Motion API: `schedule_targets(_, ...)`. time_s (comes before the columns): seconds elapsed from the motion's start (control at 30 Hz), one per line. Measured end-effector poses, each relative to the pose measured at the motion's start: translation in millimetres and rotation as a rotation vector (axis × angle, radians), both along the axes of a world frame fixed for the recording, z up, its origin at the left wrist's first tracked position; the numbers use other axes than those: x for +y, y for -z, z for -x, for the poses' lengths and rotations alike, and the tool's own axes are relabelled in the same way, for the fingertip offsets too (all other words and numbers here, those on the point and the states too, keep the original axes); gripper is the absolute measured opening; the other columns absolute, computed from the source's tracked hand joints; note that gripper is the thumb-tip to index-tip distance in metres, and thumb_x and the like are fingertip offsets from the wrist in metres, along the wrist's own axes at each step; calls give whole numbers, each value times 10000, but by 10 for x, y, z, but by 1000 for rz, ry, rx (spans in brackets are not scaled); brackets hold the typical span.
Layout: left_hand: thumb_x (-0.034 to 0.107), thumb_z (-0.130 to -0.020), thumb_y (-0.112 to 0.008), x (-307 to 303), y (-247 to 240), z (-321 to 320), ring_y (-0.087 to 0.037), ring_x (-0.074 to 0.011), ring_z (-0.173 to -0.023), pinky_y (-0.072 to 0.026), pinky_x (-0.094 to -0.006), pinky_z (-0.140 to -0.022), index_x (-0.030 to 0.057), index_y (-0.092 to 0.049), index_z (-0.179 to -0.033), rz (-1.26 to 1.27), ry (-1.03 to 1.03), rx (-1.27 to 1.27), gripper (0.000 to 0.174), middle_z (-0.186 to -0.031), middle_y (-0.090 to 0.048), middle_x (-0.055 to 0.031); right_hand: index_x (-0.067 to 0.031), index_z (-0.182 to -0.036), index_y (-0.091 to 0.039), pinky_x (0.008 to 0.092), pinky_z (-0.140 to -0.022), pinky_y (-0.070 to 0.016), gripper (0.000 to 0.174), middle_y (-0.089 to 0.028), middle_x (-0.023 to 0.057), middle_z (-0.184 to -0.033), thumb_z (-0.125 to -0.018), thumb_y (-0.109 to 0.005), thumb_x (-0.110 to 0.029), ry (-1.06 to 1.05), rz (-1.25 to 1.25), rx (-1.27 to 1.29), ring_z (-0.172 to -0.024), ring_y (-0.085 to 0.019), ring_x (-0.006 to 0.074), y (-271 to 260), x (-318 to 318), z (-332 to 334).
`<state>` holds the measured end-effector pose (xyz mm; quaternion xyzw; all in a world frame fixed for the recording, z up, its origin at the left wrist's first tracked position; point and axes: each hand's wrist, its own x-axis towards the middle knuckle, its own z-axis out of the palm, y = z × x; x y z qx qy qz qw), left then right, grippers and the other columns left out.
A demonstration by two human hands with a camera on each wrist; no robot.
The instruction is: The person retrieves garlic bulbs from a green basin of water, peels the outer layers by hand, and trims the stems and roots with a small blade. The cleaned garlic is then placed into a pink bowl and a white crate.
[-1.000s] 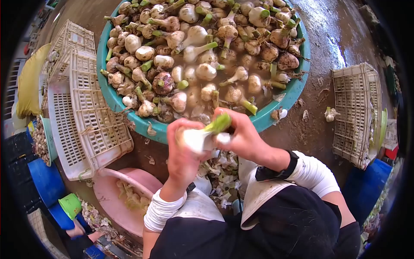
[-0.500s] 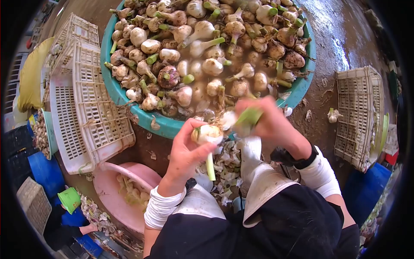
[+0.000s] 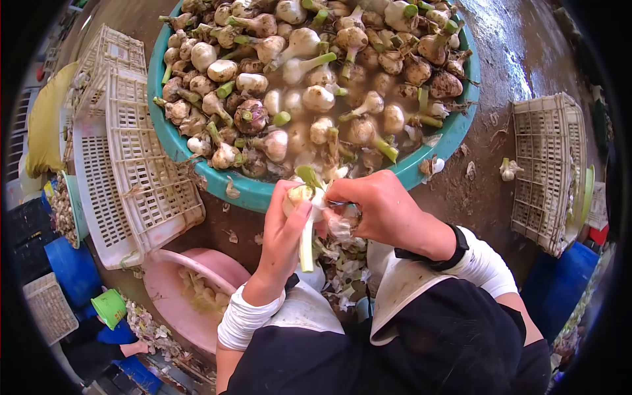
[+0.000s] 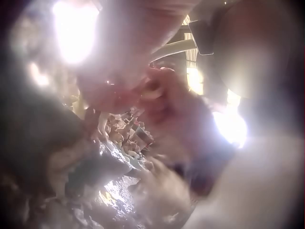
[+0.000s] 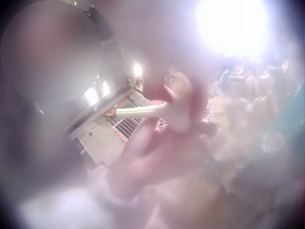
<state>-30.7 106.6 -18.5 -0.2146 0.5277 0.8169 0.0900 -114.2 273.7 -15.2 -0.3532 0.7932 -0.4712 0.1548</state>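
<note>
My left hand (image 3: 279, 238) grips a garlic bulb (image 3: 299, 196) just in front of the tub's near rim, its pale green stem (image 3: 306, 249) pointing down toward my lap. The right wrist view shows the bulb (image 5: 176, 117) hazily, with the stem (image 5: 136, 112) sticking out sideways. Close against the bulb, my right hand (image 3: 392, 209) has curled fingers and pinches whitish garlic skin (image 3: 340, 228). A small dark, metallic-looking edge (image 3: 337, 204) shows under its index finger; most of that piece is hidden. A strip of green leaf (image 3: 307, 174) stands up behind the bulb.
Ahead is a teal tub (image 3: 237, 194) of muddy water heaped with garlic bulbs (image 3: 250, 117). White plastic crates (image 3: 148, 178) stand left, another crate (image 3: 548, 172) right. A pink basin (image 3: 164, 289) sits at lower left. Peelings (image 3: 342, 276) lie between my knees.
The bulb has turned in my left hand, its stem swinging from upper right to downward. My right hand swung away to the right with green leaf, then came back against the bulb.
</note>
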Motion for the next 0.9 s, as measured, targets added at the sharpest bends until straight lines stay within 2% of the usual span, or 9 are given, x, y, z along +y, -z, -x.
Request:
schedule_targets(0.1, 195, -920, -537, 1, -109, 18, -581, -136, -801, -500, -273, -650, 56, -392, -1151, -92, 18, 36, 306, -981, -558, -87, -59, -802, -628, 334, -535, -488, 210, -618, 104, -657, -680, -770, -156, -69, -72, -15, -587, -622, 304, -37, 43, 8)
schedule_targets(0.17, 138, -894, -518, -56, -110, 17, -585, -167, -837, -518, -315, -705, 45, -371, -1164, -49, 179, 17, 322, -981, -554, -109, -55, -781, -631, 372, -529, -481, 206, -612, 115, -631, -659, -758, -161, -65, -113, 49, -589, -617, 323, -64, 40, -25)
schedule_targets(0.3, 146, -888, -507, -6, -105, 15, -594, -186, -907, -526, -355, -788, 43, -324, -1207, -261, 62, -7, 382, -1046, -538, -119, -49, -746, -634, 407, -519, -477, 209, -603, 126, -591, -678, -744, -214, -73, -25, -40, -582, -615, 339, -92, 77, 107)
schedule_targets(0.5, 128, -880, -484, 27, -138, 18, -560, -189, -1022, -493, -364, -905, 51, -306, -1236, -244, 61, -54, 405, -1169, -479, -132, -74, -725, -606, 406, -508, -473, 147, -601, 103, -594, -664, -712, -156, 23, -41, 6, -581, -619, 323, -42, 47, -6)
schedule_targets(0.63, 136, -854, -528, -2, -78, 25, -581, -189, -963, -510, -355, -860, 50, -330, -1219, -251, 48, -71, 424, -1115, -511, -129, -108, -712, -576, 394, -495, -463, 143, -590, 70, -617, -619, -682, -85, 7, -173, 191, -581, -618, 285, -146, 50, -23)
schedule_targets(0.7, 221, -775, -615, -120, 11, -2, -614, -221, -837, -530, -372, -770, 51, -364, -1214, -126, 346, -23, 533, -988, -562, -135, -73, -665, -552, 343, -474, -423, 204, -528, 97, -579, -594, -742, -95, 162, -97, 320, -507, -550, 259, 6, 123, 183)
schedule_targets(0.73, 204, -748, -660, -73, -35, -17, -616, -229, -754, -537, -378, -735, 36, -370, -1183, -126, 308, -31, 549, -913, -570, -148, -52, -657, -541, 309, -466, -405, 201, -520, 76, -565, -624, -736, -90, 303, -81, 364, -491, -537, 174, 59, 194, 368)
schedule_targets(0.77, 204, -748, -660, -72, -34, -4, -616, -229, -754, -537, -378, -735, 36, -370, -1183, -125, 301, -27, 549, -913, -570, -148, -38, -690, -589, 267, -459, -379, 151, -568, 50, -579, -667, -734, -75, 361, -110, 223, -491, -495, 95, 56, 306, 541)
schedule_targets(0.9, 219, -767, -649, -87, -39, 48, -611, -238, -827, -539, -405, -744, 26, -389, -1195, -209, 194, -50, 537, -971, -569, -150, -76, -1049, -638, 215, -494, -379, 385, -641, 14, -647, -711, -807, -152, -42, -3, -239, -555, -520, 57, -227, 247, 335)
